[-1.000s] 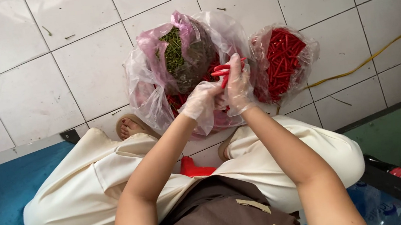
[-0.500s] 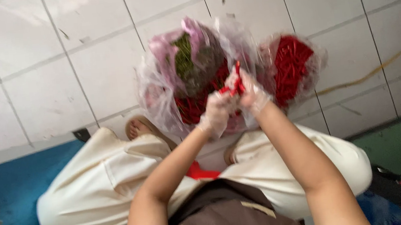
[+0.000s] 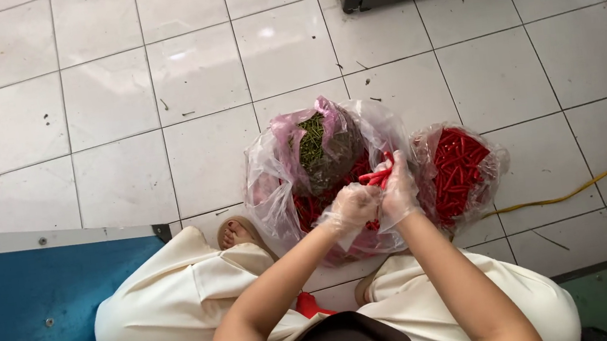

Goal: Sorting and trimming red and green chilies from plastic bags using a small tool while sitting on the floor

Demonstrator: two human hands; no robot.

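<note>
We're looking straight down on our own two gloved hands, meeting above the gap between two plastic bags on the white tiled floor (image 3: 120, 100). Our left hand (image 3: 353, 207) is curled shut, and our right hand (image 3: 400, 196) is pinched closed too; between them they grip a small bunch of red chillies (image 3: 379, 176), whose tips poke up and out to the left just above the fingers. The chillies' long axis runs roughly sideways across our view, slightly tilted, from the right hand's fingertips toward the left hand's knuckles. Both hands touch the bunch, so neither one is clearly the nearer; the right hand seems to hold the ends, the left to clasp lower down, though the thin gloves blur the exact fingers. Directly beyond and partly under the hands sits the larger clear bag (image 3: 295, 164), holding a dark green heap of stems (image 3: 320, 146) on top of more red chillies. Just to the right, touching that bag, lies the smaller bag of red chillies (image 3: 459, 168), close beside our right hand. So green lies ahead and left, red lies right. Our cream trousers (image 3: 175, 314) spread below, a bare foot in a sandal (image 3: 238, 235) peeks out at left, and a yellow cord (image 3: 594, 179) trails off right.
</note>
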